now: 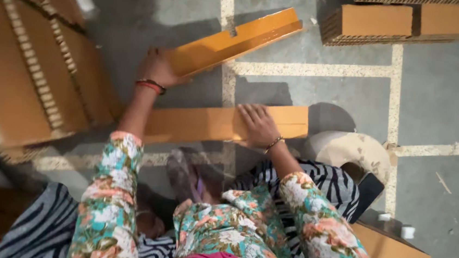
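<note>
A long, flat orange-brown cardboard strip lies across the grey tiled floor, just in front of the person's knees. The right hand rests palm down on it, fingers spread flat and pressing, so this grip is open and closes on nothing. A thin bracelet circles that wrist. Just beyond, a second cardboard strip is tilted up off the floor, its far end raised to the right. The left hand has its grip closed around the near end of this raised strip; red and dark bangles sit on that wrist. Both arms wear floral sleeves in teal, pink and white. To the left stands a tall stack of corrugated cardboard sheets. At the top right lie more bundled cardboard pieces. To the right of the lower strip sits a pale round roll, and near it on the floor two small white caps.
</note>
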